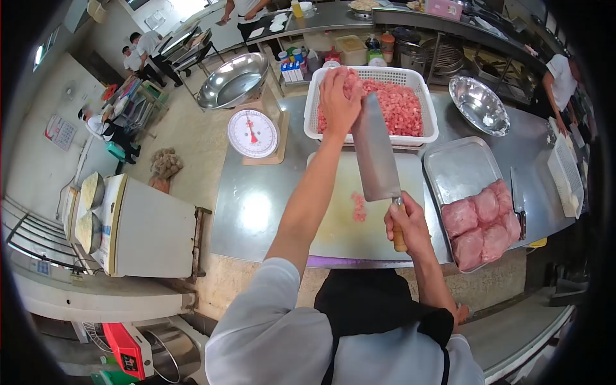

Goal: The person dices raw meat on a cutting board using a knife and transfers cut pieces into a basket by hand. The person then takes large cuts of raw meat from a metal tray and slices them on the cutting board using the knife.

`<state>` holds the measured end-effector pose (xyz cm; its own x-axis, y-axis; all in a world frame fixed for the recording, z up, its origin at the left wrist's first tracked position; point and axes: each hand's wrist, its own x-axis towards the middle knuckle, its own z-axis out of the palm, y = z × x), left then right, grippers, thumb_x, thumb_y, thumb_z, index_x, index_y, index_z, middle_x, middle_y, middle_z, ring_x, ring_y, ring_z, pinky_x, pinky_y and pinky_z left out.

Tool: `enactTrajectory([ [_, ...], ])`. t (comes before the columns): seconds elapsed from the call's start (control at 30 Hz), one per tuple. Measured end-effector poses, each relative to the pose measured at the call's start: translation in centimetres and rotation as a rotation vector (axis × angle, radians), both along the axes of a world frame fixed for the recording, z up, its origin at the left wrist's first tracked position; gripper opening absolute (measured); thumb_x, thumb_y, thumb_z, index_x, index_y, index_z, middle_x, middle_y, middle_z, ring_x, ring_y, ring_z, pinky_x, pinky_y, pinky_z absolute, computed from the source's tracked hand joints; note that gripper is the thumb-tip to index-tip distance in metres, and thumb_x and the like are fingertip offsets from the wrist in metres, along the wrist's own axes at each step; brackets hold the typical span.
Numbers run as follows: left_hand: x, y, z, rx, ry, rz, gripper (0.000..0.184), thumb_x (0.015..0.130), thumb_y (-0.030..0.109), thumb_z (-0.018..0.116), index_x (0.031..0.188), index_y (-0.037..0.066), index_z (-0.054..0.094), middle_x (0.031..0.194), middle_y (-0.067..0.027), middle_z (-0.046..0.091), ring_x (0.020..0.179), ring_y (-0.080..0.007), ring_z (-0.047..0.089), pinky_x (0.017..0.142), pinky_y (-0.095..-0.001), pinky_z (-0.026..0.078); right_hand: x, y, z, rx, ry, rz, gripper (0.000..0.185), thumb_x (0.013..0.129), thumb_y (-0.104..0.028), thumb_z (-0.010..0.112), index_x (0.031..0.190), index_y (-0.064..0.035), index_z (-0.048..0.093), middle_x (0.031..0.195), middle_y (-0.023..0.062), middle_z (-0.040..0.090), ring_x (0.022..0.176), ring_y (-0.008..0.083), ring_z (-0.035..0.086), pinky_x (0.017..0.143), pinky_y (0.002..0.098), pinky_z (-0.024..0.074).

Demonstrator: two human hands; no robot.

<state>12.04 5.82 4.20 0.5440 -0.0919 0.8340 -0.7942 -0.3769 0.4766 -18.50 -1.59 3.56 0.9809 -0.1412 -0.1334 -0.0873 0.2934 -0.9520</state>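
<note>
Your left hand is at the basket of diced meat; your right holds the cleaver.
Your left hand (341, 106) curves over the diced meat (399, 106) at the left side of the white basket (313, 109), and you cannot tell from this view whether its fingers grip any. Your right hand (416, 224) is closed around the wooden handle of the cleaver (375, 157), whose blade reaches up over the basket's near rim, beside your left wrist. Below the blade, a few bits (359, 207) of meat lie on the board (327, 224). To the board's right, a tray (454, 160) bears larger pieces (484, 221), with a knife (521, 218) just beside it. A scale (253, 133) stands left of the basket, a steel bowl (478, 106) right.
</note>
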Motion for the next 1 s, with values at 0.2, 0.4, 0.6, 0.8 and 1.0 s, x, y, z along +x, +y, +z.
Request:
enactTrajectory([
  [0.2, -2.7, 5.2, -10.4, 0.089, 0.427, -0.178, 0.021, 0.096, 0.016, 0.068, 0.113, 0.003, 0.069, 0.116, -0.0170, 0.068, 0.110, -0.0385, 0.062, 0.097, -0.0506, 0.046, -9.6, -1.7, -8.7, 0.013, 0.226, -0.076, 0.021, 0.100, -0.021, 0.066, 0.112, -0.0046, 0.060, 0.071, 0.0033, 0.058, 0.055, 0.0126, 0.058, 0.051, 0.0270, 0.0484],
  [0.4, -9.3, 6.3, -23.5, 0.677, 0.425, 0.072, 0.069, 0.104, 0.046, 0.053, 0.154, -0.001, 0.043, 0.161, -0.0272, 0.039, 0.153, -0.0437, 0.031, 0.124, -0.0610, 0.021, -16.2, -2.3, -13.2, 0.240, 0.249, -0.282, 0.025, 0.101, -0.023, 0.065, 0.118, -0.0060, 0.057, 0.071, 0.0045, 0.057, 0.054, 0.0141, 0.056, 0.049, 0.0278, 0.0484],
  [0.6, -15.2, 4.7, -20.1, 0.701, 0.418, -0.204, 0.075, 0.104, 0.047, 0.053, 0.159, -0.001, 0.035, 0.167, -0.0294, 0.028, 0.158, -0.0446, 0.021, 0.127, -0.0614, 0.014, -15.1, -3.6, -15.6, 0.265, 0.257, -0.342, 0.025, 0.105, -0.028, 0.064, 0.119, -0.0087, 0.056, 0.073, 0.0039, 0.057, 0.053, 0.0129, 0.056, 0.048, 0.0261, 0.0477],
  [0.8, -7.4, 3.1, -22.0, 0.635, 0.523, -0.038, 0.072, 0.105, 0.046, 0.051, 0.157, -0.001, 0.037, 0.165, -0.0307, 0.030, 0.158, -0.0443, 0.020, 0.129, -0.0578, 0.014, -14.0, -4.4, -15.0, 0.092, 0.329, -0.316, 0.026, 0.104, -0.028, 0.064, 0.121, -0.0089, 0.059, 0.071, 0.0026, 0.057, 0.053, 0.0111, 0.055, 0.047, 0.0247, 0.0453],
  [1.0, -11.4, 1.1, -21.6, 0.683, 0.467, -0.457, 0.063, 0.108, 0.042, 0.049, 0.150, -0.004, 0.048, 0.165, -0.0224, 0.037, 0.158, -0.0366, 0.027, 0.129, -0.0520, 0.020, -13.7, -4.7, -14.4, -0.019, 0.317, -0.314, 0.024, 0.105, -0.027, 0.063, 0.118, -0.0077, 0.061, 0.070, 0.0017, 0.055, 0.052, 0.0102, 0.052, 0.046, 0.0246, 0.0428],
])
